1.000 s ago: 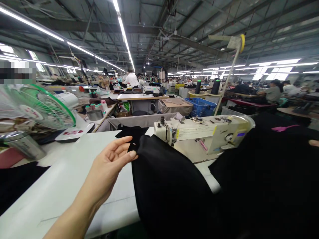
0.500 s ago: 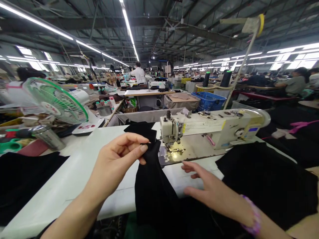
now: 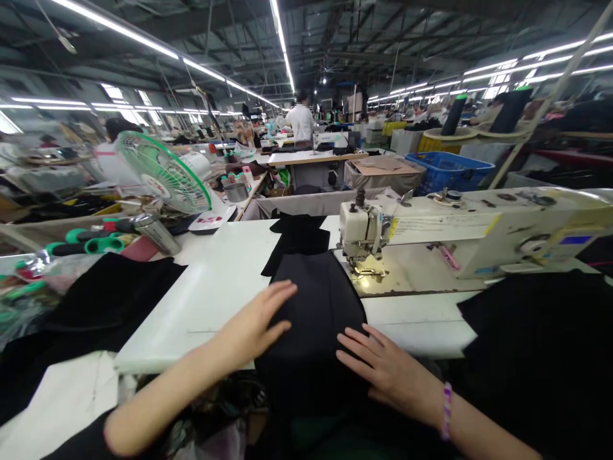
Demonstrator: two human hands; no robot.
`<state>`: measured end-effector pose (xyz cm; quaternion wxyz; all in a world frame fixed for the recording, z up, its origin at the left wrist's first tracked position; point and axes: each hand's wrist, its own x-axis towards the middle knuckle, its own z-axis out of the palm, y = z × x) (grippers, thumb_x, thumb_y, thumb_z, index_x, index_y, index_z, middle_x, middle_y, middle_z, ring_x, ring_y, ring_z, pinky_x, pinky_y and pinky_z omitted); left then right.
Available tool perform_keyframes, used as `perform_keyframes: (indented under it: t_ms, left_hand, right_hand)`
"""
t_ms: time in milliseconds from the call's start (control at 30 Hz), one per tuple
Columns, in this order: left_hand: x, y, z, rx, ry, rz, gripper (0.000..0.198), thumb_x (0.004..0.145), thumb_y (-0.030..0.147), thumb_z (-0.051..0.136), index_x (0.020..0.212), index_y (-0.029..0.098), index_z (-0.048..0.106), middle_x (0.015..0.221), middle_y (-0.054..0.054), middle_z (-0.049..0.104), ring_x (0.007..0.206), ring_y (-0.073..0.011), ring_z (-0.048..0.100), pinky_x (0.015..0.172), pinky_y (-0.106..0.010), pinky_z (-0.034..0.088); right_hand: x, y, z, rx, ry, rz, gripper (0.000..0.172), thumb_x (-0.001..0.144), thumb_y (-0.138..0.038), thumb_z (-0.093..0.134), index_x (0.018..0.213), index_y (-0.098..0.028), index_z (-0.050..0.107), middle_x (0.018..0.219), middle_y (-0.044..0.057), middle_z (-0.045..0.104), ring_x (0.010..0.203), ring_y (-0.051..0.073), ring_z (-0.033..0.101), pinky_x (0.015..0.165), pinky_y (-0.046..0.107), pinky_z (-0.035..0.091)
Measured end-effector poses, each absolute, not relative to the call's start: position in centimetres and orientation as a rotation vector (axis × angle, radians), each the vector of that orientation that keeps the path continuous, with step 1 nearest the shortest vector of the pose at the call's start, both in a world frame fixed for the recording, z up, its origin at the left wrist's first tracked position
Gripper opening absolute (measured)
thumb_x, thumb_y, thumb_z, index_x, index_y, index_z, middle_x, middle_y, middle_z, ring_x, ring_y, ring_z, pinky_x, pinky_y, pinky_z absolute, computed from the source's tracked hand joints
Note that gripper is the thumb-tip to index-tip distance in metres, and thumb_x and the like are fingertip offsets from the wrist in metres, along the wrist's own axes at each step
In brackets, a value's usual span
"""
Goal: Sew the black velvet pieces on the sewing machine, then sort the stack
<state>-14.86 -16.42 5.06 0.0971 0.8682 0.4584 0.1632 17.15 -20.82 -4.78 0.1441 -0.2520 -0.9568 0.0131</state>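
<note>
A black piece of fabric (image 3: 313, 300) lies spread on the white sewing table (image 3: 225, 281), its far end beside the needle of the cream sewing machine (image 3: 479, 233). My left hand (image 3: 256, 322) rests flat on the fabric's left edge, fingers stretched out. My right hand (image 3: 383, 367) lies flat on the fabric's lower right part, fingers apart, with a purple bead bracelet at the wrist. Neither hand grips anything.
More black fabric lies at the right (image 3: 541, 358) and at the left (image 3: 96, 300). A green-rimmed fan (image 3: 163, 172), a metal flask (image 3: 156, 233) and green-handled scissors (image 3: 90, 243) stand at the left. Beyond are a blue crate (image 3: 450, 169), other tables and other workers.
My left hand has let go of the pinched fabric edge and now lies flat on it. The fabric is spread out on the table. My right hand moved onto the fabric. The view tilted down.
</note>
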Motion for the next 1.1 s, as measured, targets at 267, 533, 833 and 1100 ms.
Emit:
perform_keyframes:
  t_ms: [267,533,833,1100]
  left_hand:
    - [-18.1,-24.1,-3.7,3.161,1.306,0.073,0.086,0.08,-0.009,0.038,0.152,0.037,0.029,0.153,-0.003,0.044,0.14,-0.023,0.041,0.115,-0.042,0.032]
    - [-17.9,-22.5,-4.2,2.696,1.28,0.616,0.056,0.086,0.015,0.047,0.14,0.029,0.053,0.133,-0.008,0.064,0.124,-0.0265,0.057,0.11,-0.043,0.039]
    - [-14.6,-14.2,3.5,1.524,1.546,0.725,0.033,0.077,0.051,0.066,0.064,0.02,0.065,0.058,0.0,0.061,0.058,-0.0206,0.058,0.059,-0.029,0.047]
    - [-13.5,-7.2,0.6,2.034,2.051,0.577,0.015,0.074,0.028,0.068,0.069,0.02,0.057,0.082,-0.005,0.058,0.081,-0.0231,0.059,0.078,-0.033,0.045]
  right_hand:
    - [18.7,-20.4,-7.2,-0.778,-2.623,-0.28,0.065,0.083,0.002,0.038,0.145,-0.017,0.043,0.147,0.009,0.05,0.139,0.026,0.041,0.105,0.048,0.047]
    - [18.5,-19.8,-3.1,-0.763,-2.542,0.237,0.073,0.069,0.005,0.036,0.133,-0.02,0.059,0.131,0.006,0.065,0.124,0.02,0.057,0.103,0.042,0.048]
    - [16.0,-13.8,1.0,-1.285,-1.785,1.247,0.023,0.083,-0.03,0.061,0.096,-0.016,0.073,0.087,0.003,0.075,0.085,0.023,0.069,0.079,0.036,0.053]
    - [12.7,-10.8,-1.7,-1.734,-1.94,0.371,0.014,0.085,-0.025,0.063,0.094,-0.016,0.069,0.108,0.013,0.066,0.101,0.029,0.062,0.086,0.036,0.047]
